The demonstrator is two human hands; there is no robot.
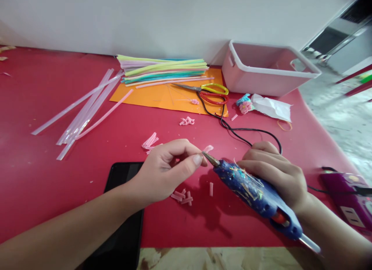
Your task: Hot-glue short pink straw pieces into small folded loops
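My right hand (279,173) is wrapped round a blue hot glue gun (244,186) smeared with dried glue, its clear glue stick jutting from the back. My left hand (171,167) is closed in a pinch right at the metal nozzle. A short pink pipe cleaner piece (208,148) shows just beyond those fingertips, its near end hidden. Below the hands lie several cut pink pieces (183,197), with one more (211,189) apart. Behind my left hand are a pile of pink cuttings (150,142) and a curled pink shape (186,121).
Pipe cleaners (165,70) and scissors (213,92) lie on orange card (157,99). Clear glue sticks (84,111) are at left, a phone (122,231) under my left arm. A pink bin (267,78), black cord (244,129) and purple power strip (345,196) are at right.
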